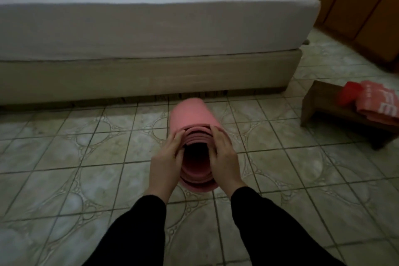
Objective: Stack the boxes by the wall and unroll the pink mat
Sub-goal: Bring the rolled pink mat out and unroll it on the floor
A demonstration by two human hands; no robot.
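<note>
The pink mat point(191, 115) is rolled up tight, its open end facing me so I see the spiral of layers. It points away toward the bed, over the tiled floor. My left hand point(166, 161) grips the roll's left side, fingers curled over the end rim. My right hand point(224, 157) clasps the right side the same way. Both arms wear black sleeves. No boxes are in view.
A bed point(151, 34) with a grey sheet and beige base runs across the frame just beyond the mat. A low wooden stool point(323, 103) at the right carries red and pink cloth point(371, 101). Wooden wardrobe doors point(367, 2) stand at the far right. Patterned floor tiles point(75, 168) surround me.
</note>
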